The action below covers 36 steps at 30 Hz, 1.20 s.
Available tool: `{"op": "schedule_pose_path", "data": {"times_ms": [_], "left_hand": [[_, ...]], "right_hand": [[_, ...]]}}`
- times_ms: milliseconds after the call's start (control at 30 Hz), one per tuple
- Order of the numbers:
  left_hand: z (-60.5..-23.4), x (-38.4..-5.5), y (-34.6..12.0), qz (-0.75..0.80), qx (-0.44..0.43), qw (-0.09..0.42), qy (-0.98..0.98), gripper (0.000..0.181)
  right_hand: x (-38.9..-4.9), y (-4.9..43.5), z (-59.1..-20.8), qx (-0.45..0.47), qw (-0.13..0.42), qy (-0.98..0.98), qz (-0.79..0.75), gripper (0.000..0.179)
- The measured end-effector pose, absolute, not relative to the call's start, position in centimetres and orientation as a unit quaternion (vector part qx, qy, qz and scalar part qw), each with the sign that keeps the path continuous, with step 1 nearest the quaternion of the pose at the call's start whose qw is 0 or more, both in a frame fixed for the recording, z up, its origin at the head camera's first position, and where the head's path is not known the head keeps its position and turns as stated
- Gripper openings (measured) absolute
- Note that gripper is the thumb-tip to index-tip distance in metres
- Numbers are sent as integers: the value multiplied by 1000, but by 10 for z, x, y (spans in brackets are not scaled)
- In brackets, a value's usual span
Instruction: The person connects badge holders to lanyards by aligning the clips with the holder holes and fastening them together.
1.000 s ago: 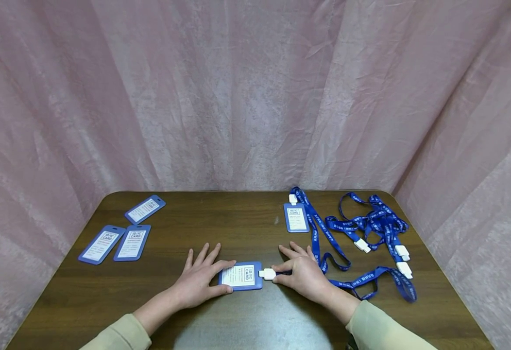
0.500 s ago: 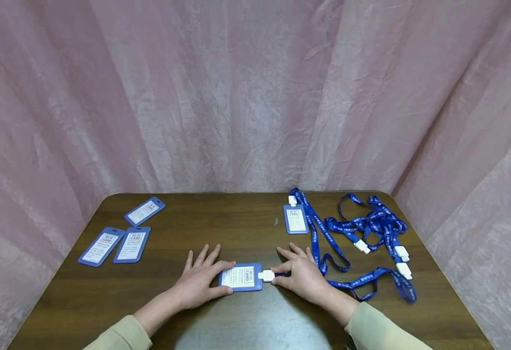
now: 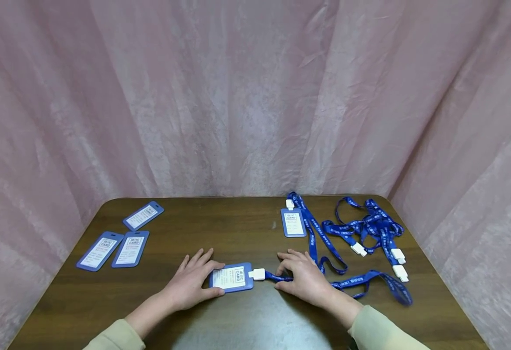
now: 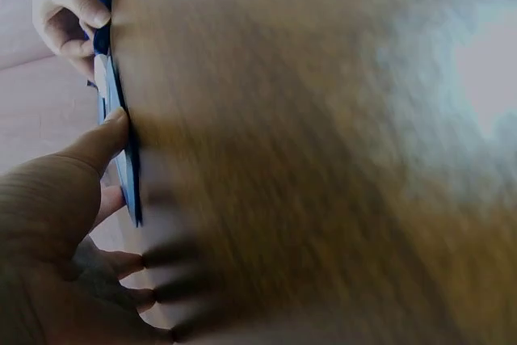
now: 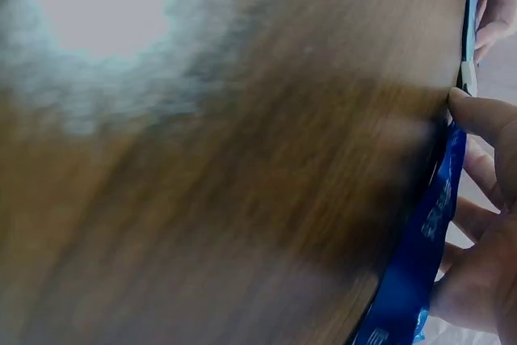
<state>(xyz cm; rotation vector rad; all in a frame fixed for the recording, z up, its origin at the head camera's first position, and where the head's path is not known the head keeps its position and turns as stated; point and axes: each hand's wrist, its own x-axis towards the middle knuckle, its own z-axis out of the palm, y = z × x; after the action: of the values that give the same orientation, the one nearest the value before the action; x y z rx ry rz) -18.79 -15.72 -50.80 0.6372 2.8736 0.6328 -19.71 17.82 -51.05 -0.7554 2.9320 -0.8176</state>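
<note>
In the head view a blue card holder (image 3: 244, 282) with a white printed card lies sideways on the table near the front. My left hand (image 3: 190, 282) holds its left end, thumb on the near edge and forefinger at the far edge. A white lanyard clip (image 3: 259, 274) is attached at the holder's right end. From the clip a blue lanyard strap (image 3: 273, 277) runs right, between the parted thumb and forefinger of my right hand (image 3: 303, 278). The right wrist view shows the printed strap (image 5: 424, 240) passing beside the right hand's fingers. Part of the strap is hidden under that hand.
Several blue lanyards (image 3: 378, 223) with white clips lie tangled at the back right. One card holder (image 3: 293, 222) on its lanyard lies at the back, right of centre. Three loose card holders (image 3: 130, 249) are at the left. A pink curtain (image 3: 238, 97) hangs behind the wooden table (image 3: 220, 221).
The right hand has let go of the white clip, and its fingers are now around the strap. The left hand has shifted left with the card holder, drawing the clip along.
</note>
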Motion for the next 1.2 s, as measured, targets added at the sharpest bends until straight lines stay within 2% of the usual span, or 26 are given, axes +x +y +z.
{"op": "schedule_pose_path", "data": {"times_ms": [333, 767, 933, 1067, 1133, 1200], "left_hand": [[-506, -192, -181, 196, 163, 44, 966, 61], [-508, -199, -200, 170, 86, -32, 981, 56], [-507, -198, -201, 157, 52, -34, 986, 67], [-508, -193, -208, 164, 81, -22, 983, 81], [-509, -190, -214, 170, 123, -20, 978, 80], [-510, -186, -223, 174, 175, -20, 969, 73]], "right_hand": [[-195, 184, -510, -253, 15, 936, -244, 24], [-193, 189, -505, -262, 36, 938, -225, 25], [-190, 190, -504, -262, 36, 934, -240, 18], [-187, 193, -504, -265, 32, 932, -245, 16], [-184, 195, -503, -273, 28, 930, -244, 16], [-181, 198, -502, -284, 25, 928, -239, 25]]}}
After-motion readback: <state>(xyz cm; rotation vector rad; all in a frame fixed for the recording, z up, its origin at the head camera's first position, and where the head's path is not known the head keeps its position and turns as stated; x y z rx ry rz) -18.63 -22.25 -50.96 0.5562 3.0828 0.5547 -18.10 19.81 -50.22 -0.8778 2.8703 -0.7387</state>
